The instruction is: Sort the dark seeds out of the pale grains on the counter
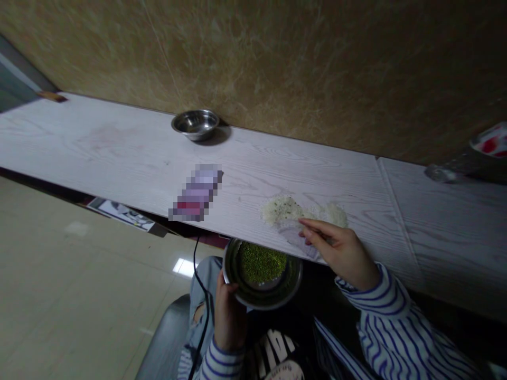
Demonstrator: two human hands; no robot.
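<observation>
My left hand grips the rim of a steel bowl in my lap, just below the table edge. Green mung beans cover much of its bottom. Over the table's front edge, my right hand has thumb and fingers drawn together in a pinch; what is between them, if anything, is too small to make out. At its fingertips lies a pile of white rice dotted with dark green beans. A clear, purplish patch, perhaps thin plastic, shows under the fingers. A smaller rice pile sits behind the hand.
A smaller steel bowl stands by the wall on the pale wooden table. A pixelated phone-shaped object lies near the front edge. A clear container stands at far right. A black cable hangs by my leg.
</observation>
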